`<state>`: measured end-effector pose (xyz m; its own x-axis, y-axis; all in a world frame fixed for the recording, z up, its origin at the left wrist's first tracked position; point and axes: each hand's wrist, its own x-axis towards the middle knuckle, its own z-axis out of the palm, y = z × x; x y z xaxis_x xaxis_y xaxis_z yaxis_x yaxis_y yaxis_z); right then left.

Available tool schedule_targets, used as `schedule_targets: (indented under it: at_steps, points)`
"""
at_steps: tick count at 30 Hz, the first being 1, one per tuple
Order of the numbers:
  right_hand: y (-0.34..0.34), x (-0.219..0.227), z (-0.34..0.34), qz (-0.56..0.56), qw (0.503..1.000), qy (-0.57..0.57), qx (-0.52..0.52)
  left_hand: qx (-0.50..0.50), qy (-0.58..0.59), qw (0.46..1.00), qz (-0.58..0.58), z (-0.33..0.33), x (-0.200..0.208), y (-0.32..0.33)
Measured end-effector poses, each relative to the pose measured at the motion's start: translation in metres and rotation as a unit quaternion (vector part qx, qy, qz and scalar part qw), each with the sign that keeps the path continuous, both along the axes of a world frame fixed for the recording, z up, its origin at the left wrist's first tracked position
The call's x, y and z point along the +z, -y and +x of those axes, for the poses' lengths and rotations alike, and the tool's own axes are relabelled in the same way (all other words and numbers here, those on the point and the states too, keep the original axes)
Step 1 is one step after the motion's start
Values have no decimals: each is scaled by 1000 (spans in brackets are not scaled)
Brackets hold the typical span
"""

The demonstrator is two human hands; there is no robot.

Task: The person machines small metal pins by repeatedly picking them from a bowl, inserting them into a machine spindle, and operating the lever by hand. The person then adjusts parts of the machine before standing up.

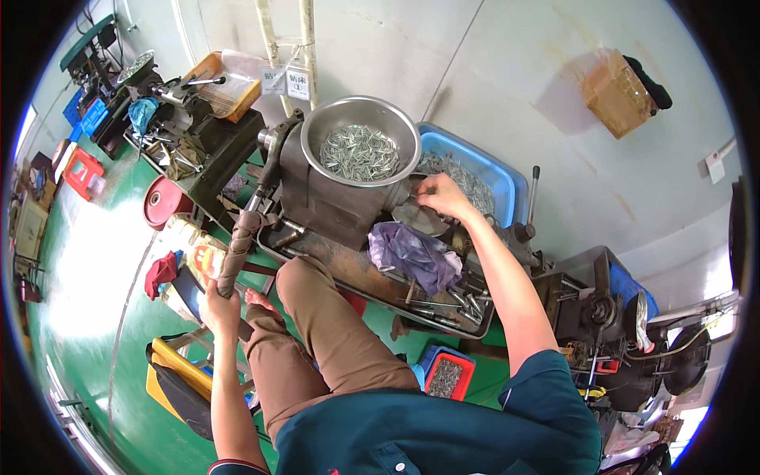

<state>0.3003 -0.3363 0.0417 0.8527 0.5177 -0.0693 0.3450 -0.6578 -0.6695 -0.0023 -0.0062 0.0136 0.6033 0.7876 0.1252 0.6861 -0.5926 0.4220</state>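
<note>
My left hand is wrapped round the lower end of a long lever bound in brown wrapping, which runs up to the grey bench machine. At the machine's right side, my right hand has its fingers pinched together by the round metal chuck. Whatever lies between those fingertips is too small or too hidden to make out. On top of the machine rests a steel bowl holding many small metal pins. A purple rag hangs below my right hand.
Behind my right hand stands a blue bin with more metal parts. Loose tools lie in the machine's tray. A red box of small parts sits low by my legs. Another machine stands at the right, and a yellow stool at the left.
</note>
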Motion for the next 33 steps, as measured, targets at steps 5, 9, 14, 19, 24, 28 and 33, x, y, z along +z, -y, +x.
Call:
schedule_targets:
  at_steps: [5, 9, 14, 19, 24, 28, 33]
  points:
    - [10, 25, 5, -214, 881, 353, -229, 3, 10, 1000, -7, 0, 5, 2]
    - [-26, 58, 2, -36, 863, 465, -194, 0, 15, 1000, 5, 2, 1, 1]
    - [-98, 89, -22, -92, 940, 330, 8, 1, 10, 1000, 1, -2, -6, -4]
    - [-119, 83, -14, -184, 944, 266, 62, -5, 16, 1000, -4, -1, -10, -5]
    - [-122, 72, -8, -187, 940, 277, 74, 3, 27, 1000, 5, 0, 1, 1]
    - [-114, 78, -9, -95, 952, 286, 56, -8, 27, 1000, 7, -1, -5, -3]
    - [-67, 97, 4, 165, 968, 164, -96, -11, 17, 1000, -5, -1, -4, -2]
